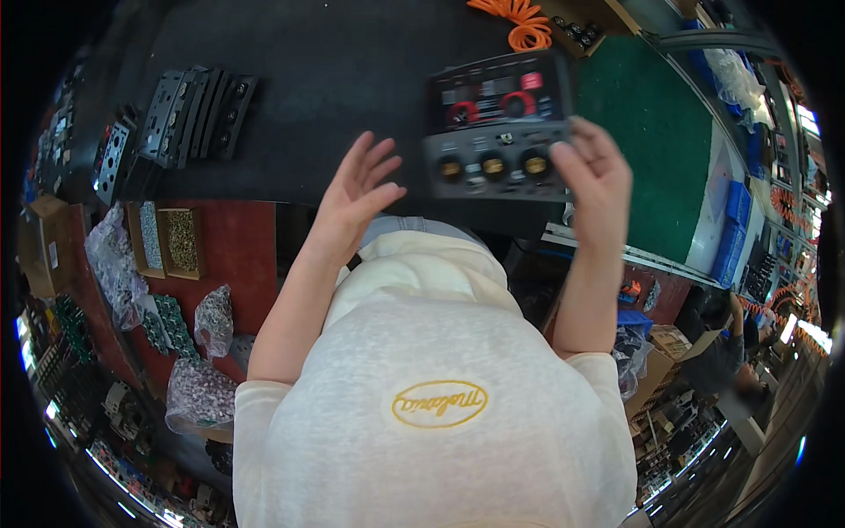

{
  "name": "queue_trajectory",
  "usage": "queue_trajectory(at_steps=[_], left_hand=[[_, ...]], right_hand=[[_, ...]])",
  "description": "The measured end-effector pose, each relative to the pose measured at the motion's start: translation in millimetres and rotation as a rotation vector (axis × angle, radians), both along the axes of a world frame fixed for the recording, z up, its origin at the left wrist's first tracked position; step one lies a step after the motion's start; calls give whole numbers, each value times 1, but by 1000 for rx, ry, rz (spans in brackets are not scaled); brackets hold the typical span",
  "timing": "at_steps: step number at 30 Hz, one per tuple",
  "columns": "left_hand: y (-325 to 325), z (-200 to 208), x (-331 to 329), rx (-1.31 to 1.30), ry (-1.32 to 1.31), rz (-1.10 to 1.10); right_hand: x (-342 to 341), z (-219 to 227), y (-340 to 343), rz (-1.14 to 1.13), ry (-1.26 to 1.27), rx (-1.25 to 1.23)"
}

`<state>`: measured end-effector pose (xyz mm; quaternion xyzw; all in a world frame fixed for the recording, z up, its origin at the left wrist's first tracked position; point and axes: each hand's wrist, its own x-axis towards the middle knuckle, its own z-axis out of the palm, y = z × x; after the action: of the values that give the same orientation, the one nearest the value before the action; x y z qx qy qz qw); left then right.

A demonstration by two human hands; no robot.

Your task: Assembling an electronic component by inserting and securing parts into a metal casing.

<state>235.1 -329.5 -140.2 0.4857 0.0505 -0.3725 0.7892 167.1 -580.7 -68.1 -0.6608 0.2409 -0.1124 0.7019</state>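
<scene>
Right grip (598, 172) holds a rectangular, round-socketed black panel (495, 129).

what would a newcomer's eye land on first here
Probably the dark control panel with red markings and three gold-centred sockets, right of centre, held at its right edge by the right hand. Then the orange coiled hose near the top edge, and the row of dark panels at left on the black workbench.

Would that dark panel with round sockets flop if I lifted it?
Probably not: the panel looks straight in the right hand, so likely stiff. Its smooth-looking top half might scratch. The sockets seem raised, so it could rock face-down.
</scene>
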Motion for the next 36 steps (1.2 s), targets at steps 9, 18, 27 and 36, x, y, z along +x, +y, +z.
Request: queue_trajectory(at_steps=[9,18,27,36], left_hand=[[9,-9,5,186,-20,45],[26,-19,5,216,3,136],[42,-21,2,273,-1,195],[40,-34,15,332,-45,101]], right_hand=[[39,-39,-19,93,44,-1556],[78,-135,50,327,351,-1600],[86,-163,62,307,281,-1364],[4,-118,38,-72,-239,-1115]])
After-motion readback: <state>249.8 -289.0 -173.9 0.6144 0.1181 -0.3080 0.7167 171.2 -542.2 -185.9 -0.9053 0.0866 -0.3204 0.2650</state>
